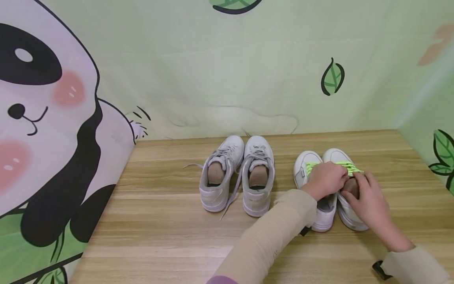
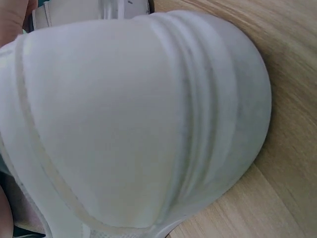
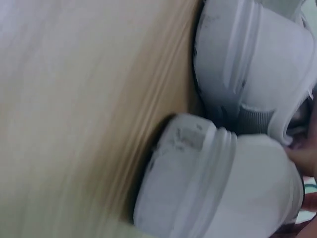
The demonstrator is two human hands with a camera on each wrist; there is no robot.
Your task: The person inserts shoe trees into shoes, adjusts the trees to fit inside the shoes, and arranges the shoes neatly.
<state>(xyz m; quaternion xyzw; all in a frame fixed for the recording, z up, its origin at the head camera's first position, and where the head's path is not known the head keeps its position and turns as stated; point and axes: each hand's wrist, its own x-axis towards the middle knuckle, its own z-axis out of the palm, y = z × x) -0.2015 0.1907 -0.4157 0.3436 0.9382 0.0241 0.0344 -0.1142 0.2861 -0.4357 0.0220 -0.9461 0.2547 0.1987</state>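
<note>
A white sneaker with neon green laces stands at the right of the head view, tight beside its mate. My left hand reaches across both, fingers curled at the laces of the right-hand shoe; its fingertips are hidden, though it appears to pinch a lace. At that shoe's opening, my right hand has thumb and index finger apart, brown lining visible between them, the index touching the lace end. A white toe fills the left wrist view. In the right wrist view, fingers touch a heel.
Left of my hands stands another pair of white sneakers, one with its grey lace trailing left, the other with a lace hanging down to the wooden floor. A green printed backdrop rises behind, with a panda at left.
</note>
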